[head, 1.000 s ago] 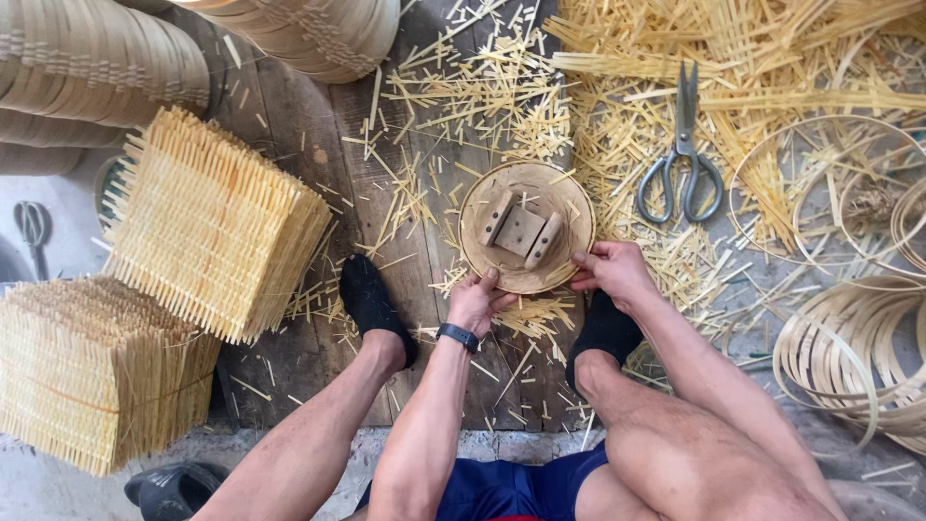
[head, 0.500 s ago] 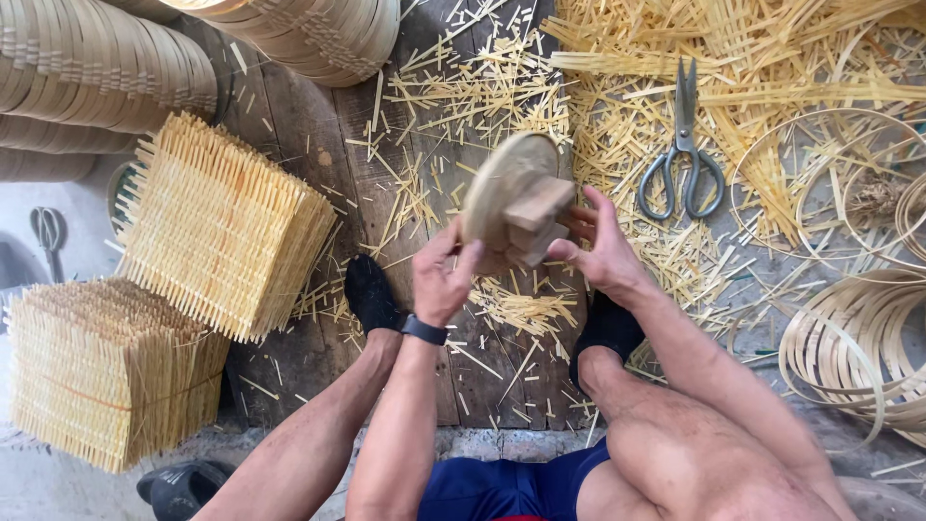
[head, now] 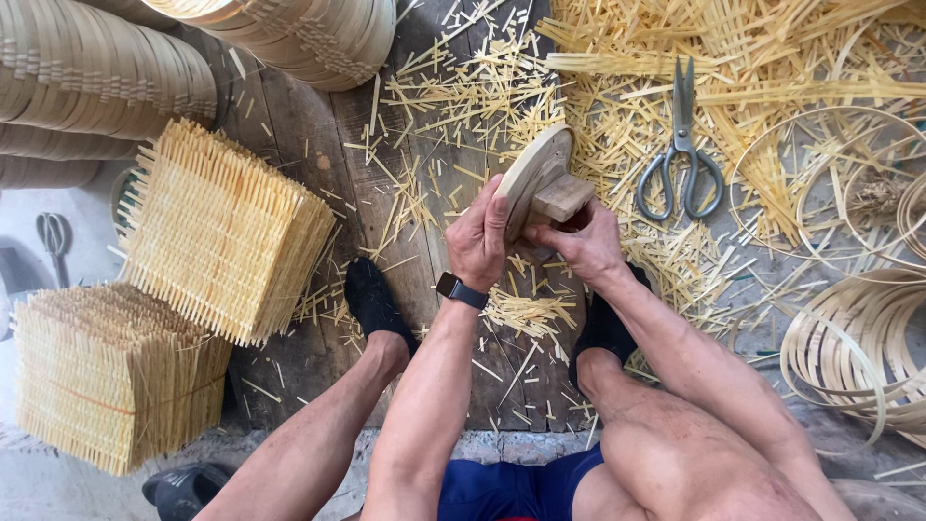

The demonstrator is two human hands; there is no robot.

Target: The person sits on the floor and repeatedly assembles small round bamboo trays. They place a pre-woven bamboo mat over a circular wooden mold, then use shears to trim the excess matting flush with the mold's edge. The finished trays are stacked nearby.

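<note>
Both hands grasping tilted wooden disc [head: 529,178] | left hand [head: 477,236], right hand [head: 584,246] | your grip slips, it drops onto your feet

I see open wooden boards [head: 299,145] left of my left hand [head: 479,241], as far as the stacked woven mats [head: 227,227]. To the right, scissors [head: 681,154] and bamboo hoops [head: 858,338] obstruct; loose splints [head: 526,314] litter the floor between my feet

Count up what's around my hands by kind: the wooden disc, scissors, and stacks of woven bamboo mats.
Wooden disc, held by left hand and right hand: 1
Scissors: 2
Stacks of woven bamboo mats: 2
Total: 5
</note>
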